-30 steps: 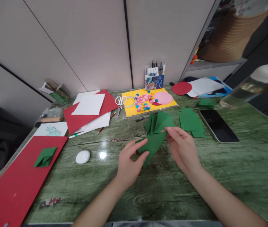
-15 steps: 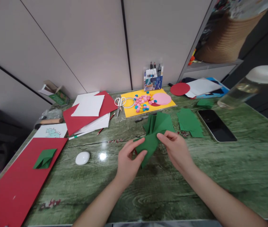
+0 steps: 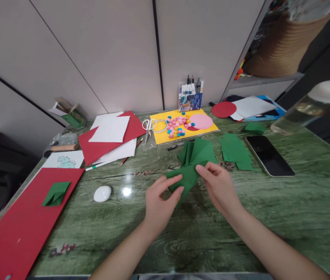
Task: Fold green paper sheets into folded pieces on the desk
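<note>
Head view showed me left hand point(image 3: 159, 203) and right hand point(image 3: 222, 186), fingers pinching one green sheet point(image 3: 188, 175) near folded green pieces point(image 3: 202, 150).

Single head-worn view: near, from above, facing forward and down across table point(image 3: 307, 206).

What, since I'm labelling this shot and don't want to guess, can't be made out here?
Held green paper, underside: head view, turned away from the camera; the left hand also covers part of the top.
Pen box, small print: head view, too small to read.
Long red sheet, near end: head view, cut off by the picture's edge.
Woven basket, upper contents: head view, cut off by the top edge.
</note>
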Demonstrator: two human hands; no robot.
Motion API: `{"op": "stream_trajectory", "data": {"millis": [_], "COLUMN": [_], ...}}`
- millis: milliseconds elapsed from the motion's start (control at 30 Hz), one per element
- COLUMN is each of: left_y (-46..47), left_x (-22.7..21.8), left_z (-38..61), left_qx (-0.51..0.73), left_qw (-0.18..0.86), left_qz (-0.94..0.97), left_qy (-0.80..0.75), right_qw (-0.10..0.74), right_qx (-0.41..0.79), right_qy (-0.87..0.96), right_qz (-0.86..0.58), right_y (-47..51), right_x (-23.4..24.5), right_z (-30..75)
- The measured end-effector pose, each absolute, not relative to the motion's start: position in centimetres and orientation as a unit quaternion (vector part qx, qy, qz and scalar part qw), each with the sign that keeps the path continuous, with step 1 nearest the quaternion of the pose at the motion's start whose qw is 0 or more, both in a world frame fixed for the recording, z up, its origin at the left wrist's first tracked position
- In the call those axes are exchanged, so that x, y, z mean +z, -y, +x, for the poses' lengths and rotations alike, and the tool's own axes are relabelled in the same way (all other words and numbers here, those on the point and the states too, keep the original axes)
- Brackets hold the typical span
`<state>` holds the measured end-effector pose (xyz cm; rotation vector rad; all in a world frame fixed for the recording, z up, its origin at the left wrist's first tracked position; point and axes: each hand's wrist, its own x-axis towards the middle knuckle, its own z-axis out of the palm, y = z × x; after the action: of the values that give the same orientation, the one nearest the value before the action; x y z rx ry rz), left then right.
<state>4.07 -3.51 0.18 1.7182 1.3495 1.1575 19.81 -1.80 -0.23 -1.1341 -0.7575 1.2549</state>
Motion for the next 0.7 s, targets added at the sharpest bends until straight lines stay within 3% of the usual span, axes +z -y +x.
{"op": "stream_trajectory", "data": {"millis": [700], "left_y": [3.6], "left_x": [0.35], "left_z": [4.2], "left_qx": [0.442], "left_qw": [0.33], "left_qz": [0.642], "left_qy": [-0.532], "right_qw": [0.595], "right_qx": [0.553], "right_qy": [0.314], "right_qz": [-0.491], "right_y": [1.91], "right_x": [-0.08], "right_z": [19.69]}}
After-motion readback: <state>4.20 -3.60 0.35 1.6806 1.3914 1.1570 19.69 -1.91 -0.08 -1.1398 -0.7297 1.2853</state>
